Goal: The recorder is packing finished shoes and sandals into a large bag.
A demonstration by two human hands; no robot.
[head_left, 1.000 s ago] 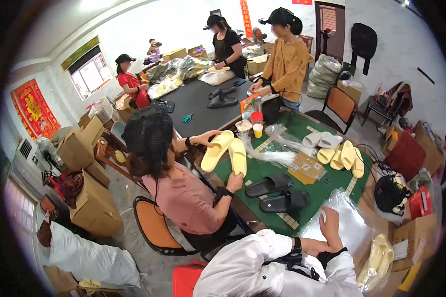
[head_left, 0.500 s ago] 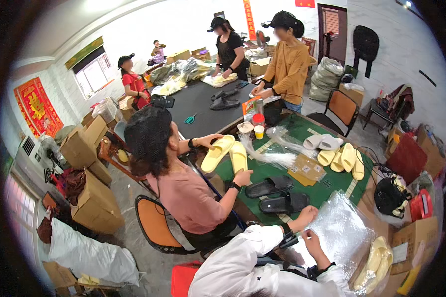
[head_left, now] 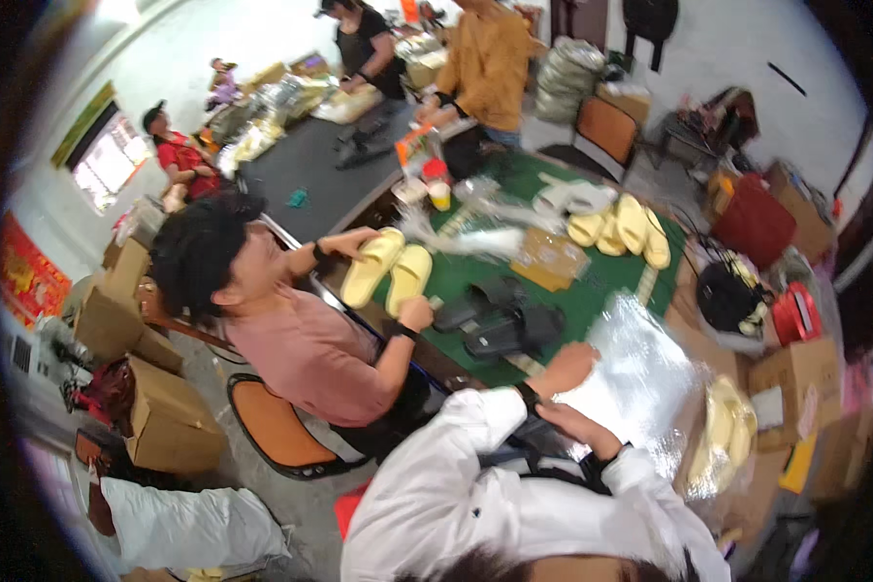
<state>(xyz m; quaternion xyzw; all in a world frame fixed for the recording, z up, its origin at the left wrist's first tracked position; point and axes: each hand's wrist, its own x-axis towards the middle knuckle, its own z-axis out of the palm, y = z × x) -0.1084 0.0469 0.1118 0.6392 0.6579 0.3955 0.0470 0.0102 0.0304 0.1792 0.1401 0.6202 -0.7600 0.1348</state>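
Note:
My left hand [head_left: 565,371] reaches over the table's near edge, its fingers curled and seemingly holding nothing. Close below it is my right hand [head_left: 584,428], its fingertips against my left wrist beside a black wristband [head_left: 528,397]; blur hides how they are bent. A shiny clear plastic bag [head_left: 645,364] lies flat just right of both hands. Beyond my left hand sits a pair of black slides [head_left: 514,331] on the green tabletop [head_left: 475,363]. A pair of pale yellow slippers in clear wrap [head_left: 724,427] rests to the right.
At my left a seated co-worker in pink holds yellow slides [head_left: 390,272]. More yellow slippers [head_left: 632,228], grey slippers [head_left: 574,198] and a brown card packet [head_left: 543,260] lie across the table. An open carton [head_left: 795,378] stands at right. Other people work at a dark table [head_left: 291,160].
The whole view has shifted and blurred as my head moved. My right hand has come up against my left wrist. The co-worker still holds the yellow slides.

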